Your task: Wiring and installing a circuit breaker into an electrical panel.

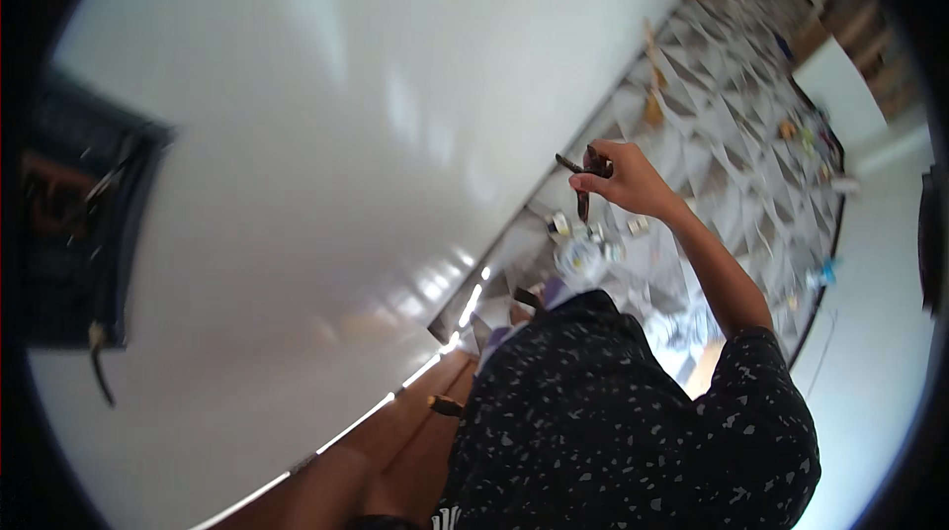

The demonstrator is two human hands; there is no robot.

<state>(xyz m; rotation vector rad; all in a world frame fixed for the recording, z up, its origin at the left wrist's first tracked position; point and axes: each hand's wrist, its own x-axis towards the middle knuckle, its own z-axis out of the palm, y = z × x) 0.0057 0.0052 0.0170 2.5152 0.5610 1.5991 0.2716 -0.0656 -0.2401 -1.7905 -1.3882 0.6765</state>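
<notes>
My right hand (625,180) reaches out from the black speckled sleeve, thumb and fingers closed around a dark pronged object (583,204). Short dark arms of it stick out past the fingertips in different directions, and one points downward; its kind is too blurred to make out. The hand is up in the air, with the patterned floor and the white wall's lower edge behind it. My left hand is not in view.
A white wall (297,164) fills the left, with a dark framed panel (79,214) on it. On the grey-white patterned floor (741,115) lie a clear round container (578,255), small boxes (638,225) and a yellowish long-handled thing (654,110). A bright blue item (823,273) lies by the right wall.
</notes>
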